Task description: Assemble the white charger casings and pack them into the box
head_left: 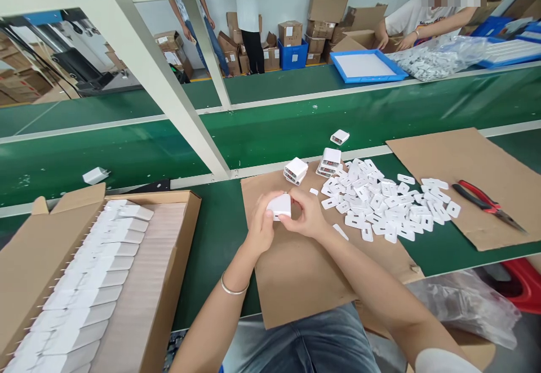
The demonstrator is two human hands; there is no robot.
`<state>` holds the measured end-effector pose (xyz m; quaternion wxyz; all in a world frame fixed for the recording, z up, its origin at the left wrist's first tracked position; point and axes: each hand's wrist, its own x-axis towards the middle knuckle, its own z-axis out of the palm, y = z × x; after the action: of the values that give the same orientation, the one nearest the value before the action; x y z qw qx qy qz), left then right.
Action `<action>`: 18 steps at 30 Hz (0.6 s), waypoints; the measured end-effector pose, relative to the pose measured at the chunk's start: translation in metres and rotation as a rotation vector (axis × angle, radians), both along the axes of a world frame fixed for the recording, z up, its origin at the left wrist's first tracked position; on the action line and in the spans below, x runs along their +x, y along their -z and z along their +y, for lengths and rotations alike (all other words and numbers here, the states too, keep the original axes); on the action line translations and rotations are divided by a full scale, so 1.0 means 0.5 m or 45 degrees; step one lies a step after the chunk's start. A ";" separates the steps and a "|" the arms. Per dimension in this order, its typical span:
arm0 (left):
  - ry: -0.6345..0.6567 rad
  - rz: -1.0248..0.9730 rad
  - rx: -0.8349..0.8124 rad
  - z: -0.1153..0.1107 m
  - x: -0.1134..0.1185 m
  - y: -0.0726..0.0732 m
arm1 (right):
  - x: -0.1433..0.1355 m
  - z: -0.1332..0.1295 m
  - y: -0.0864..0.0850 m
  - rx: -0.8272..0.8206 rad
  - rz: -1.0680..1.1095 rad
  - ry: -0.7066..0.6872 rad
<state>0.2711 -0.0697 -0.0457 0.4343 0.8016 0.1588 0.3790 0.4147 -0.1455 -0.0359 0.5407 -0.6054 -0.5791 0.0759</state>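
Between my two hands is a white charger housing [279, 207], held over a sheet of brown cardboard [304, 277]. My left hand [261, 223] grips it from the left, thumb on its front. On the other side, the fingers of my right hand [306, 213] press against its right edge. Just beyond, stacked white housings [296, 169] show open ends with parts inside. A second stack [330, 161] stands to its right. Small white end plates with slots [376, 198] lie in a loose heap right of my right hand.
At left, an open carton [186, 243] holds rows of white pronged chargers [97, 271]. Red-handled pliers [486, 201] rest on another cardboard sheet [502, 164] at right. One charger [96, 175] and one housing [340, 137] lie farther back. A white post [169, 80] rises ahead; a co-worker [431, 23] sits beyond.
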 end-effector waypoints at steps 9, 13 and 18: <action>-0.047 -0.108 -0.127 -0.005 0.003 -0.002 | -0.001 0.001 0.004 0.041 0.046 -0.039; 0.072 -0.211 -0.798 0.000 0.019 -0.002 | -0.002 0.002 0.015 0.036 0.044 0.006; 0.108 -0.239 -1.184 0.011 0.027 -0.004 | 0.007 0.005 0.025 0.082 -0.058 0.095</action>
<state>0.2847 -0.0642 -0.0438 0.7745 0.4904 0.2387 0.3204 0.4183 -0.1430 -0.0483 0.5490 -0.6104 -0.5705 0.0232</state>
